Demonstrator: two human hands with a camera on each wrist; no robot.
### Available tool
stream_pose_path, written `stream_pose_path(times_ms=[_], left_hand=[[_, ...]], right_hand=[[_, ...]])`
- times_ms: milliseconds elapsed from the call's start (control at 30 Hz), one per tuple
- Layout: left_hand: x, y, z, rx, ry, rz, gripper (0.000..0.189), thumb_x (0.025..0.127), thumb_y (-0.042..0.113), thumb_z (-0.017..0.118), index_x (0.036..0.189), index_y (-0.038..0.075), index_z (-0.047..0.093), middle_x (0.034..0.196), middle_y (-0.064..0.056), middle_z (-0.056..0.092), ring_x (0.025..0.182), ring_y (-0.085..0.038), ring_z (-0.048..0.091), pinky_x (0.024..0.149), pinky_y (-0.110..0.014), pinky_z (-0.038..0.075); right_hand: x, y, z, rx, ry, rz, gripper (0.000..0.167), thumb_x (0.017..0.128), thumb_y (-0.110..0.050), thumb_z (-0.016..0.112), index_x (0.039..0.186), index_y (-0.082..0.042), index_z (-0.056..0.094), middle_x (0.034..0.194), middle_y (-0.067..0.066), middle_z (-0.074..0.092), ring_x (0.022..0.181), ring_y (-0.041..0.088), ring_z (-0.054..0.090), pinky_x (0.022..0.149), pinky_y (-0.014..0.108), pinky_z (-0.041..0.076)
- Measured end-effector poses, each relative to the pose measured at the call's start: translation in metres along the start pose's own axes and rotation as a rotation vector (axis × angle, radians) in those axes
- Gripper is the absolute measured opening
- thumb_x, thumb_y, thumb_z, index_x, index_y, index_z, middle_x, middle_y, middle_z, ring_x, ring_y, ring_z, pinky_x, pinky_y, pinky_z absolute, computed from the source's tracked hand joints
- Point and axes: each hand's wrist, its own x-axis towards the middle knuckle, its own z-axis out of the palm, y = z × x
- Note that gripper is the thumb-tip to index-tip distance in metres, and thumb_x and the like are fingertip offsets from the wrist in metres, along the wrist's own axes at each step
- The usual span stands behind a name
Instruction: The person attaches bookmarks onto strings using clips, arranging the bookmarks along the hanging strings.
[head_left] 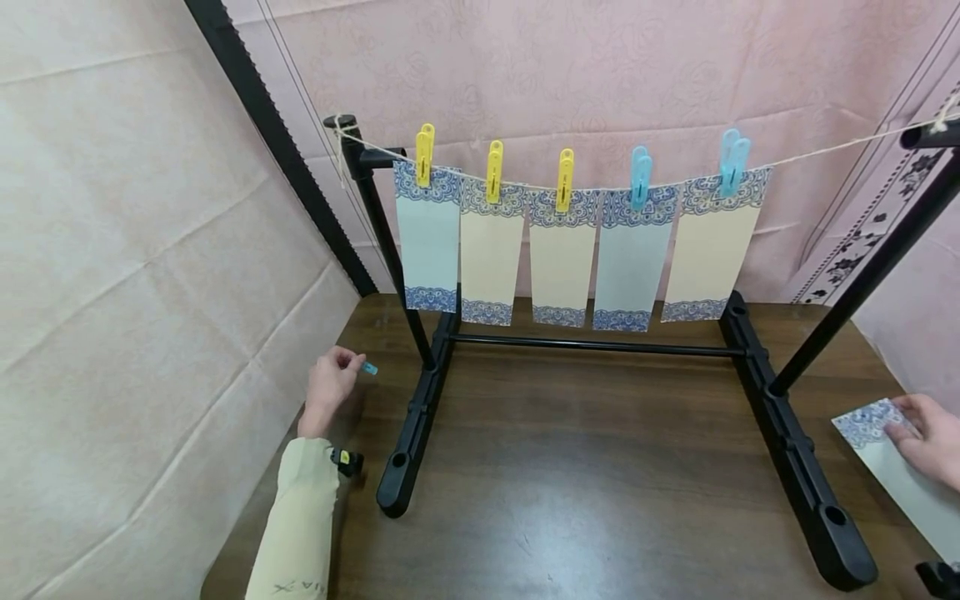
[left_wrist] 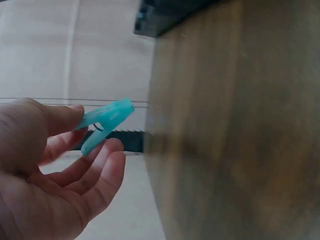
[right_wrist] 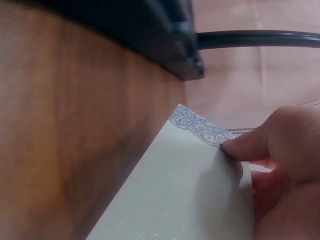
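Note:
My left hand (head_left: 332,383) pinches a blue clothespin (left_wrist: 111,117) between thumb and fingers, left of the black rack. At the far right, my right hand (head_left: 930,437) holds a pale blue card (right_wrist: 170,185) with a blue lace-patterned border near its top edge. Part of that card runs out of the head view. Between the hands, several cards hang in a row from a string (head_left: 832,152). Yellow clothespins (head_left: 493,172) hold the three on the left, among them a cream card (head_left: 491,258); blue clothespins (head_left: 641,177) hold the two on the right.
The black rack (head_left: 600,345) stands on a brown wooden table (head_left: 585,467), its two feet pointing toward me. The string is tied to its upper ends. Light patterned cloth (head_left: 600,75) hangs behind and at the sides.

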Motion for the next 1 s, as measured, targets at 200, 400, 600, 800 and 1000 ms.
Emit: stream_pose_path(times_ms=[200,400,600,800,1000], left_hand=[[-0.004,0.014,-0.004,-0.058,0.08,0.089,0.032,0.099,0.04,0.056,0.106,0.011,0.065,0.1,-0.011,0.066,0.081,-0.024,0.055,0.065,-0.029,0.044],[-0.01,0.029,-0.008,-0.081,0.107,0.172,0.037,0.099,0.046,0.054,0.107,0.012,0.067,0.097,-0.011,0.066,0.083,-0.024,0.054,0.067,-0.029,0.044],[-0.016,0.047,-0.011,-0.098,0.084,0.274,0.031,0.098,0.036,0.059,0.106,0.008,0.071,0.104,-0.012,0.069,0.089,-0.026,0.061,0.075,-0.035,0.05],[-0.023,0.058,-0.012,-0.115,0.095,0.357,0.027,0.096,0.029,0.064,0.105,0.006,0.074,0.115,-0.014,0.068,0.098,-0.028,0.067,0.081,-0.041,0.054],[-0.032,0.069,-0.017,-0.128,0.068,0.374,0.026,0.095,0.034,0.064,0.102,0.011,0.073,0.105,-0.009,0.07,0.087,-0.022,0.064,0.073,-0.03,0.051]], right_hand=[[0.004,-0.013,-0.008,0.066,0.102,-0.009,0.029,0.09,0.009,0.046,0.116,0.019,0.038,0.102,0.044,0.045,0.094,0.026,0.064,0.08,0.01,0.039],[0.005,-0.032,-0.02,0.053,0.159,0.009,0.029,0.094,0.005,0.046,0.12,0.015,0.039,0.063,0.014,0.047,0.048,-0.004,0.031,0.044,0.022,0.027],[0.008,-0.038,-0.023,0.174,0.321,-0.067,0.029,0.099,-0.009,0.047,0.122,-0.025,0.051,0.051,-0.017,0.03,0.039,-0.002,0.025,0.038,0.022,0.021],[0.007,-0.059,-0.033,0.166,0.339,-0.082,0.035,0.102,-0.014,0.045,0.136,-0.014,0.047,0.051,-0.021,0.034,0.036,0.002,0.027,0.036,0.023,0.021],[0.007,-0.064,-0.035,0.219,0.353,-0.125,0.044,0.102,-0.015,0.048,0.135,-0.043,0.038,0.057,-0.03,0.039,0.039,-0.004,0.031,0.035,0.023,0.022]])
